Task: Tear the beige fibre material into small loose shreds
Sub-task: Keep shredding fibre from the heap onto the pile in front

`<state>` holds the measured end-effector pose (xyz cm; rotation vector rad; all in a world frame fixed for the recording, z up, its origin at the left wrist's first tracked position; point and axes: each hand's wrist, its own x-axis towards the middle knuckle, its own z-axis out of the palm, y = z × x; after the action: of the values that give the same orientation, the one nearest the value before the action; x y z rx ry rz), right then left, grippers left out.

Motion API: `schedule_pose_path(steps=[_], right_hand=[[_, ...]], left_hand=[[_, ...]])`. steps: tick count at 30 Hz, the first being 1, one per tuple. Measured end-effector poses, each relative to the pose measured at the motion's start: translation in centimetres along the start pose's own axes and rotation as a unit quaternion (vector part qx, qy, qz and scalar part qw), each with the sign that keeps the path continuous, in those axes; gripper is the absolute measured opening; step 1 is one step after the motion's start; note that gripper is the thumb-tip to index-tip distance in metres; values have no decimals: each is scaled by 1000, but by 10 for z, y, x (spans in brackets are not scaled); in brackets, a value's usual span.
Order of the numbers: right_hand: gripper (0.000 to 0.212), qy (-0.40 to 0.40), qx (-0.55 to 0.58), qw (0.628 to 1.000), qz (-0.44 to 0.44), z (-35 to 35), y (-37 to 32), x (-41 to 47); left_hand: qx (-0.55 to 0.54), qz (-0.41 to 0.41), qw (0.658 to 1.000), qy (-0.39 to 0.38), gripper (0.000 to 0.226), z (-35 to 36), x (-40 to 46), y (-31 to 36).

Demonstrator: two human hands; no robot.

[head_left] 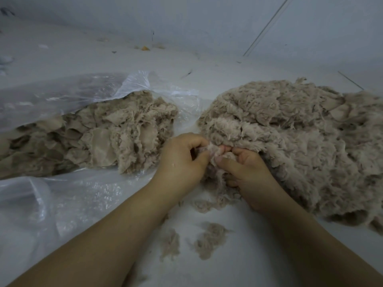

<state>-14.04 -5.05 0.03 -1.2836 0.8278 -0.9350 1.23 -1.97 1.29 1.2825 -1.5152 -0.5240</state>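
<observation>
Beige fibre fills most of the pale grey-white floor (238, 245). Both hands meet near its middle, each pinching the same small tuft of beige fibre (215, 154): the left hand (182, 162) has its fingers curled over the tuft from the left, and the right hand (246, 172) presses its thumb across the tuft from the right, with fingertips (226, 149) curled in above. The two hands are almost touching, with only the tuft between them.

That tuft sits against the near left edge of a large fluffy mound of shredded beige fibre (300, 141), which spreads toward the floor's right edge. Left of the hands lies a denser heap of flatter beige fibre sheets and clumps (99, 137), partly inside a crumpled clear plastic bag (68, 94) that opens toward the hands; more of the bag's plastic spreads over the floor under the left forearm. Between the forearms, toward the near edge, a few small loose beige shreds (209, 239) lie apart from both piles. Small bits of debris (145, 48) are scattered along the far edge, where the floor meets a pale wall (186, 17).
</observation>
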Motion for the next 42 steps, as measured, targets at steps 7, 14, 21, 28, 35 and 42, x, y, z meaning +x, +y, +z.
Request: schedule_pose_path(steps=[7, 14, 21, 28, 35, 42], right_hand=[[18, -63, -40, 996, -51, 4, -3, -4], [19, -58, -2, 998, -10, 7, -6, -4], [29, -21, -11, 1000, 9, 4, -6, -2], [14, 10, -21, 1000, 4, 6, -5, -2], [12, -75, 36, 996, -24, 5, -12, -8], [12, -77, 42, 996, -27, 5, -10, -9]], left_hand=[[-82, -13, 997, 12, 25, 5, 4, 6], [-167, -17, 984, 52, 25, 2, 3, 7], [-183, -4, 978, 105, 29, -3, 3, 11], [-179, -39, 981, 57, 36, -5, 4, 5], [-18, 7, 999, 29, 33, 6, 1, -1], [-7, 12, 998, 53, 33, 14, 2, -2]])
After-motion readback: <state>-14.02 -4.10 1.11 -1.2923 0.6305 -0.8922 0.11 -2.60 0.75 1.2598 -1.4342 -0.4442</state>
